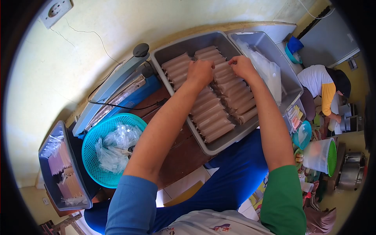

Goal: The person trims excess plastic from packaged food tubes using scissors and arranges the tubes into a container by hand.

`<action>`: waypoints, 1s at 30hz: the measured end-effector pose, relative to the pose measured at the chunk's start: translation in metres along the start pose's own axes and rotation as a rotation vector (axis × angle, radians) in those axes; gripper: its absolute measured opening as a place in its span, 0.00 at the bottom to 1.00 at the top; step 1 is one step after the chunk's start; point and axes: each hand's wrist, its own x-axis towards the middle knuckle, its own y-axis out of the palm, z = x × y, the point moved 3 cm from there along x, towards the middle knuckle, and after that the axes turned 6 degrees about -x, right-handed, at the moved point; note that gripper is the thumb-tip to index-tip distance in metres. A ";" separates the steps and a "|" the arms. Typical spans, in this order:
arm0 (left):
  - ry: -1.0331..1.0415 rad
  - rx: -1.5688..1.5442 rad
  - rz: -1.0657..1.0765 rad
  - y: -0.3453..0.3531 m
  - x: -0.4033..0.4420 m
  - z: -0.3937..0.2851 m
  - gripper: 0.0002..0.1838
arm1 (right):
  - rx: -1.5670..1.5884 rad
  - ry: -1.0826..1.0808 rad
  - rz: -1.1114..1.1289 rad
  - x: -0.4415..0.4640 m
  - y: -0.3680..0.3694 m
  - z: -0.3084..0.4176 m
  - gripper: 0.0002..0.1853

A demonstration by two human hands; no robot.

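Two rows of brown filled plastic tubes [213, 113] lie in a large grey tray [211, 150]. My left hand [201, 73] rests over the upper part of the left row, its fingers curled down and bent together near the gap between the rows; what they hold, if anything, is hidden. My right hand [243, 67] is over the top of the right row, thumb and fingertips close together at the tube ends. Whether a tube end is between them is too small to tell.
A blue sealing machine [117, 92] with a cable stands left of the tray. Nearby are a turquoise basket [88, 150] of plastic bags with scissors and a grey bin [64, 176] of packed tubes. Another grey tray [288, 78] adjoins at right; beyond, a person [319, 84] bends over.
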 end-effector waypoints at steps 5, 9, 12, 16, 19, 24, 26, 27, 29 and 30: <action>0.016 -0.006 0.027 0.000 0.000 0.000 0.12 | -0.084 -0.061 -0.027 -0.005 -0.002 0.008 0.14; 0.015 -0.007 0.032 0.000 -0.002 -0.001 0.12 | -0.060 -0.069 -0.046 -0.007 -0.004 0.011 0.13; 0.016 0.016 0.012 -0.002 -0.004 -0.001 0.11 | -0.111 -0.097 0.007 -0.010 -0.007 0.020 0.12; 0.053 0.046 -0.052 -0.007 -0.008 -0.005 0.08 | -0.220 -0.138 0.148 -0.017 -0.006 0.037 0.11; 0.107 0.056 -0.120 -0.017 -0.020 -0.017 0.06 | -0.274 -0.141 0.265 -0.025 -0.003 0.055 0.12; 0.150 -0.037 -0.132 -0.043 -0.049 -0.029 0.06 | -0.386 -0.241 0.313 -0.039 -0.001 0.067 0.15; 0.201 -0.144 -0.161 -0.060 -0.064 -0.033 0.06 | -0.475 -0.357 0.128 -0.040 0.008 0.070 0.15; 0.198 -0.135 -0.168 -0.069 -0.073 -0.034 0.06 | -0.472 -0.368 0.124 -0.044 0.006 0.075 0.15; 0.191 -0.143 -0.139 -0.088 -0.094 -0.034 0.06 | -0.455 -0.405 0.194 -0.055 0.005 0.088 0.15; 0.184 -0.128 -0.150 -0.098 -0.107 -0.030 0.06 | -0.451 -0.424 0.188 -0.058 0.007 0.093 0.15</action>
